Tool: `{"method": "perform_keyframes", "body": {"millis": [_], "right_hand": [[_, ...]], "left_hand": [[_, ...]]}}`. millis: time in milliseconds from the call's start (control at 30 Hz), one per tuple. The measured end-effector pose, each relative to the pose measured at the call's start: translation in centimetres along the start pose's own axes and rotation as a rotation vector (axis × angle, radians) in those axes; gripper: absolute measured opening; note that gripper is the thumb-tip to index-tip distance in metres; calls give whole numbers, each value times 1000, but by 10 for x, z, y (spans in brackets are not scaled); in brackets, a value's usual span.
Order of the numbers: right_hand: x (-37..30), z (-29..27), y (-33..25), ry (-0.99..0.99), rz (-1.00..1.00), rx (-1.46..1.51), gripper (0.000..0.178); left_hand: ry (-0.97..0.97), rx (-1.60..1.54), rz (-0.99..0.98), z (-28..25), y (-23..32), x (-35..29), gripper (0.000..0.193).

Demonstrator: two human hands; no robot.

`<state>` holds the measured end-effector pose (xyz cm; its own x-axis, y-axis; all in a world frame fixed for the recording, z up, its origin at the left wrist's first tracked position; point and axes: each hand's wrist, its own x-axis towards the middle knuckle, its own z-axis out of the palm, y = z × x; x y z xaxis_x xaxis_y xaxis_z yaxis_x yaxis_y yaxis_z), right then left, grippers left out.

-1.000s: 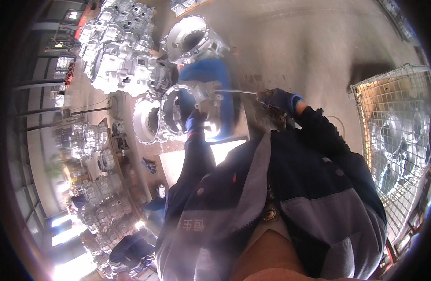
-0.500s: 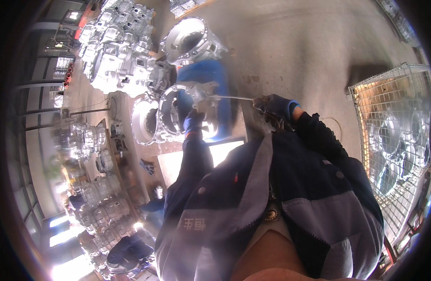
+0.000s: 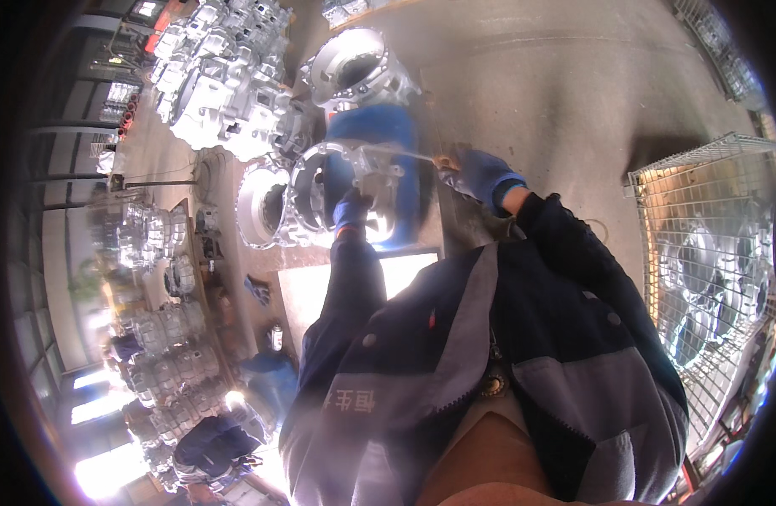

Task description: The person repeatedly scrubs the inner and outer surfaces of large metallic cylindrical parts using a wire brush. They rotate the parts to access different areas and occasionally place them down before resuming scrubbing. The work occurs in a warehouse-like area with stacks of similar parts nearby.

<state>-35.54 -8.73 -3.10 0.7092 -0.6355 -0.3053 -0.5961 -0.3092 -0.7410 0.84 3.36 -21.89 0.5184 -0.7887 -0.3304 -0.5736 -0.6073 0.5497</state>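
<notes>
A silvery cast-metal housing (image 3: pixel 375 181) with a large round opening stands on its side by a blue drum-like support (image 3: pixel 371 125). My left hand (image 3: pixel 350 212), in a blue and dark glove, is closed on the near edge of this housing. In my right hand (image 3: pixel 482 179), also gloved, is a thin straight metal rod (image 3: pixel 411 153) with what looks like a brownish handle end. The rod points left and its far end meets the housing's upper right side. The exact contact is blurred, and so is the kind of tool.
Another round housing (image 3: pixel 354 72) sits beyond the blue support, and a ring-shaped casting (image 3: pixel 261 207) stands at left. Castings are stacked high (image 3: pixel 223 88) at far left. A wire cage (image 3: pixel 708 253) with castings stands right. At lower left, a person in dark clothing (image 3: pixel 215 447) bends over.
My right hand has moved left, closer to the housing, bringing the rod with it. My left hand stays on the housing. The whole view has shifted slightly.
</notes>
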Motion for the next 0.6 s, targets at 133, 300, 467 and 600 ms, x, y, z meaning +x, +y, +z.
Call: {"method": "perform_keyframes", "body": {"millis": [133,300,467,600], "right_hand": [[-20,18,57,-189,59,340,31],[-48,52,118,-144,116,444,43],[-70,55,120,-101,189,606,35],[-71,48,119,-148,89,730,33]], "left_hand": [[50,183,58,-11,30,-27,44],[37,217,69,-22,63,-32,43],[166,127,110,-19,85,-19,44],[149,143,56,-4,104,-7,42]]}}
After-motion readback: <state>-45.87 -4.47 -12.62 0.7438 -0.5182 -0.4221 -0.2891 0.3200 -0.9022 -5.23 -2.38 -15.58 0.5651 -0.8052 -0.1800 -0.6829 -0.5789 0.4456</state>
